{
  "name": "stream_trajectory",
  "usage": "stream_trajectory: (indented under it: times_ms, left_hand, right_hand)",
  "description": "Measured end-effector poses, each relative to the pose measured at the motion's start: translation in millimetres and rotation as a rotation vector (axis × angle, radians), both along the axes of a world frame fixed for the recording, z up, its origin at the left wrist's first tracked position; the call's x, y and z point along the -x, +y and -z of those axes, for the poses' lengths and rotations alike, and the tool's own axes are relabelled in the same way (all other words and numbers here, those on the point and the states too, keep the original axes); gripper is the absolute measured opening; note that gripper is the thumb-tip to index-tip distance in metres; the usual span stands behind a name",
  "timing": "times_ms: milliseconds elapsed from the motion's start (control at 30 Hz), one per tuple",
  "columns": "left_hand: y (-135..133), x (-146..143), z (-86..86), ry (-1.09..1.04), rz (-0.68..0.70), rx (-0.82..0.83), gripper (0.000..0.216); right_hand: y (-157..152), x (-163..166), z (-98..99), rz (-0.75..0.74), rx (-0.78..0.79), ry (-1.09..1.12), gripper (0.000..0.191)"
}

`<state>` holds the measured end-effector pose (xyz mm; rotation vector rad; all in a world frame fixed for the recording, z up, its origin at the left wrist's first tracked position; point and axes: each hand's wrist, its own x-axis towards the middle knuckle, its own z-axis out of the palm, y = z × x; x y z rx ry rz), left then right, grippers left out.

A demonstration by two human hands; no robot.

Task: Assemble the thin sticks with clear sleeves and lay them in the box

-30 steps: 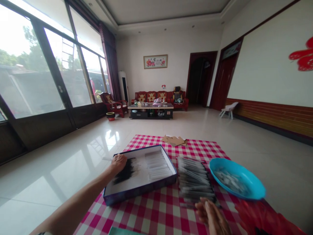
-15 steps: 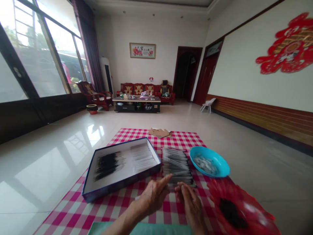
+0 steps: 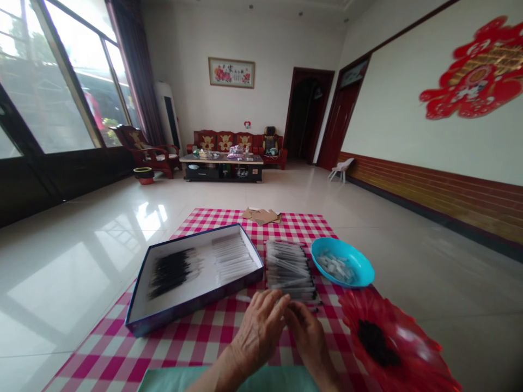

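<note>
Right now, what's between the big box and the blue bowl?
A pile of thin clear pens lies between the box and the blue bowl, on the checked cloth, seen in the head view.

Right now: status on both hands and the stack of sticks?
Left hand and right hand side by side, fingers at near end of stack of sticks; grip unclear. Stack lies between box and blue bowl. Nothing in the way.

Just beyond the fingers (image 3: pixel 278 304) sits the pen stack (image 3: pixel 288 267). The box (image 3: pixel 196 296) lies left, the bowl (image 3: pixel 365 274) and tray (image 3: pixel 412 332) right, the cardboard pieces (image 3: pixel 261 216) farthest, all on the cloth (image 3: pixel 183 348).
</note>
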<state>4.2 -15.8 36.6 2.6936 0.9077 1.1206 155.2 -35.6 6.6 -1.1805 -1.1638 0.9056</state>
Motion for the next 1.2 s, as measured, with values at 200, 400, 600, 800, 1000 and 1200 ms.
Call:
stream_trajectory:
  times_ms: [200,400,600,800,1000,1200]
  left_hand:
    - [-9.8,-6.2,6.4,-0.281,-0.053,0.306,0.022]
    - [8.8,-6.3,14.1,-0.779,-0.038,0.829,0.040]
    - [12.3,-2.5,10.7,-0.754,0.044,0.783,0.039]
    - [5.3,3.0,12.5,-0.089,-0.086,0.205,0.030]
    - [4.8,2.3,12.0,0.163,-0.223,0.073,0.026]
    - [5.7,0.5,20.5,0.102,-0.207,-0.005,0.028]
  right_hand:
    - [1.3,-6.4,-2.7,0.091,0.116,0.365,0.032]
    - [-3.5,0.4,-7.9,-0.106,0.145,0.241,0.025]
    - [-9.7,6.7,-18.1,-0.191,0.066,-0.033,0.019]
    - [-3.9,-5.3,-8.4,0.048,0.112,0.152,0.033]
    - [0.4,-13.0,4.1,0.102,0.137,0.339,0.034]
    - [-0.2,-4.1,1.5,0.048,0.182,0.303,0.029]
